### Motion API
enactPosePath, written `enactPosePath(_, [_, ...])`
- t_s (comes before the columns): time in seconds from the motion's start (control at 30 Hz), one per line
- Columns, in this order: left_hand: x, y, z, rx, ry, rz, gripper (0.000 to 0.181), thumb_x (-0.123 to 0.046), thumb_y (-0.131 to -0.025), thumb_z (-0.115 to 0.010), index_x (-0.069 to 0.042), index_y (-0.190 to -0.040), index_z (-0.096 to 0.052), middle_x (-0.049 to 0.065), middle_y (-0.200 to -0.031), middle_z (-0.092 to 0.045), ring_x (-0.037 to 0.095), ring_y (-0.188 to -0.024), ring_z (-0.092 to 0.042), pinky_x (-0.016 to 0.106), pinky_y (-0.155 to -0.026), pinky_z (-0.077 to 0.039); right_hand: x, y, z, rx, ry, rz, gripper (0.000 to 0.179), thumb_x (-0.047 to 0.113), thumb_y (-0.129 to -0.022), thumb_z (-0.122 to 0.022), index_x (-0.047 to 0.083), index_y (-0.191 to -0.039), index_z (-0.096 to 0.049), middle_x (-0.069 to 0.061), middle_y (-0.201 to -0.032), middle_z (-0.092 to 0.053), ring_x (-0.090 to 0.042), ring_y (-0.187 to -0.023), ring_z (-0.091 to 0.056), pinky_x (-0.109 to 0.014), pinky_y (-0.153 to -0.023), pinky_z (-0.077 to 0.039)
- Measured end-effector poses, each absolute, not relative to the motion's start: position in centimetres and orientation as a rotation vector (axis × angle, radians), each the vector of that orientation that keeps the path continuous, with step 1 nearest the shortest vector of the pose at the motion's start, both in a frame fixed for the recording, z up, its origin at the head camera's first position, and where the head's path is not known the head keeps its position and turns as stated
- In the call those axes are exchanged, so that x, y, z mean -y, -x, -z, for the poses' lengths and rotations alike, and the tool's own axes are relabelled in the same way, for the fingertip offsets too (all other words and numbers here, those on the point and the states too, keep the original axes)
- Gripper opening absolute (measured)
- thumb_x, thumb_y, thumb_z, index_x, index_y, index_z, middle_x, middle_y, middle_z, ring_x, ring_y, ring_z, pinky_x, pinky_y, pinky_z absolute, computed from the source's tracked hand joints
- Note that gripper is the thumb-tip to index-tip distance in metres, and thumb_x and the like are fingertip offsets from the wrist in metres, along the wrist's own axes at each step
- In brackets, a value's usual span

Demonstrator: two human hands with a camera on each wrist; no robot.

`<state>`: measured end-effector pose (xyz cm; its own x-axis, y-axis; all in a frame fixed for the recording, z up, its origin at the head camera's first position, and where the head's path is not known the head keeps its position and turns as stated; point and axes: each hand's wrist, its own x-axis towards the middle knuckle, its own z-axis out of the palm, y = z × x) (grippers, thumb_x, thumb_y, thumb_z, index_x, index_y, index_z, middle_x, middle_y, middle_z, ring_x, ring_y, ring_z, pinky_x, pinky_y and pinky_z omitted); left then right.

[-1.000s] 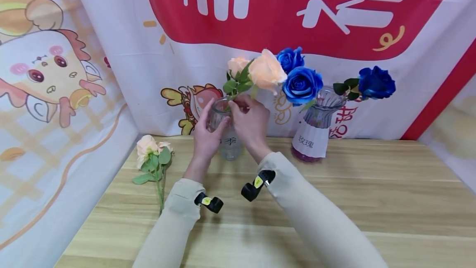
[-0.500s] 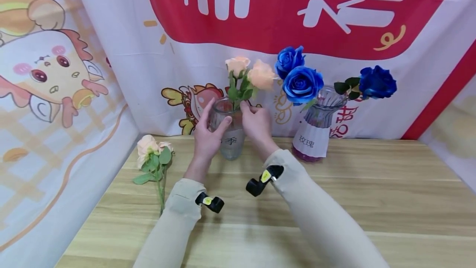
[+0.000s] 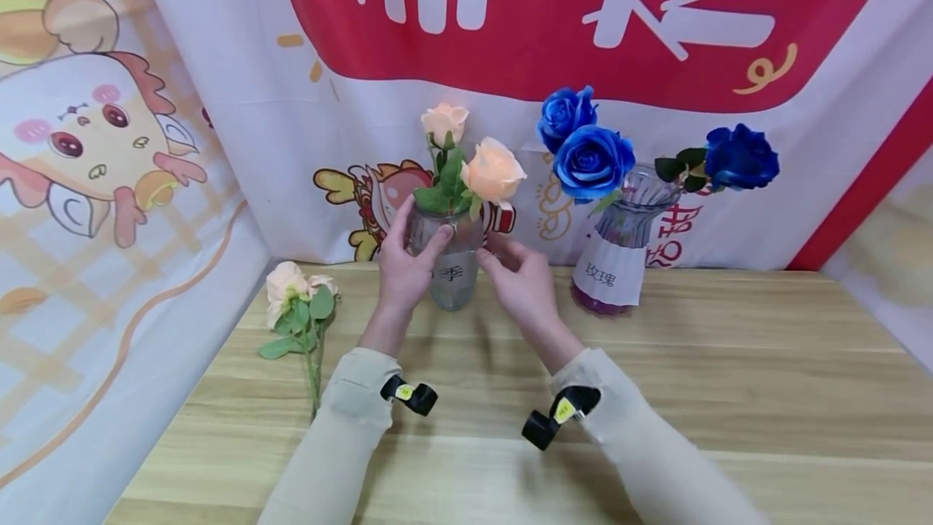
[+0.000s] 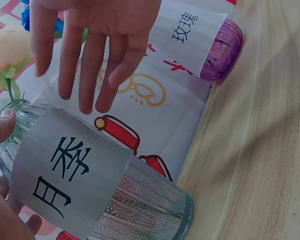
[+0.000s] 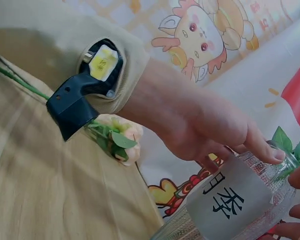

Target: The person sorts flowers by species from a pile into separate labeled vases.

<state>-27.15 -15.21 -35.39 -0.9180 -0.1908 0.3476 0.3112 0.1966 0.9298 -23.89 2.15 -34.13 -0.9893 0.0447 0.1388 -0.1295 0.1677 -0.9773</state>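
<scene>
A clear ribbed glass vase with a paper label stands on the table, holding peach roses with green leaves. My left hand grips the vase just below its rim, thumb on the near side. To the right of the vase is my right hand, fingers extended and holding nothing. The left wrist view shows those right-hand fingers hanging loosely beside the vase label. In the right wrist view, the left hand wraps the vase's upper part. The stems inside are mostly hidden by the label.
At the right stands a second glass vase with a purple base, a label and several blue roses. A peach rose stem with blooms lies on the wooden table at the left. Printed cloth hangs behind.
My right hand has let go of the peach roses and drawn down and right, away from the vase rim. The blooms have settled lower and left. The left hand stays on the vase.
</scene>
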Motion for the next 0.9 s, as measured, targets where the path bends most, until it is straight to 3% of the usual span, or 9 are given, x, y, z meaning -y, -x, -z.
enactPosePath(0.17, [15.2, 27.1, 35.3, 2.097, 0.123, 1.771, 0.075, -0.043, -0.097, -0.077, -0.033, -0.162, -0.041, -0.004, -0.167, -0.047, 0.018, -0.157, -0.040, 0.052, -0.133, -0.027, -1.9, 23.5, 34.8, 2.308, -0.137, -1.848, 0.054, 0.032, -0.099, -0.073, 0.016, -0.149, -0.062, -0.009, -0.143, -0.070, -0.028, -0.136, -0.064, -0.048, -0.113, -0.054])
enactPosePath(0.4, [15.3, 27.1, 35.3, 2.102, 0.115, 1.780, 0.076, -0.043, -0.097, -0.078, -0.034, -0.162, -0.041, -0.006, -0.167, -0.046, 0.017, -0.157, -0.039, 0.052, -0.133, -0.026, -1.7, 24.2, 36.3, 2.226, -0.253, -2.060, 0.070, 0.028, -0.097, -0.078, 0.014, -0.160, -0.048, -0.006, -0.163, -0.053, -0.027, -0.153, -0.048, -0.049, -0.124, -0.044])
enactPosePath(0.73, [15.7, 26.7, 35.1, 2.108, 0.123, 1.727, 0.075, -0.043, -0.097, -0.078, -0.034, -0.162, -0.042, -0.005, -0.165, -0.049, 0.019, -0.154, -0.042, 0.055, -0.130, -0.030, -1.9, 24.1, 37.6, 2.192, -0.433, -2.162, 0.077, 0.018, -0.097, -0.078, 0.014, -0.164, -0.040, -0.008, -0.168, -0.045, -0.030, -0.155, -0.045, -0.048, -0.128, -0.040])
enactPosePath(0.9, [15.6, 26.6, 34.8, 2.185, 0.089, 1.697, 0.081, -0.048, -0.096, -0.077, -0.036, -0.165, -0.037, -0.005, -0.170, -0.043, 0.024, -0.158, -0.039, 0.056, -0.131, -0.030, -2.1, 24.3, 37.8, 2.201, -0.410, -2.151, 0.075, 0.019, -0.097, -0.078, 0.013, -0.163, -0.042, -0.006, -0.167, -0.047, -0.029, -0.153, -0.047, -0.046, -0.126, -0.042])
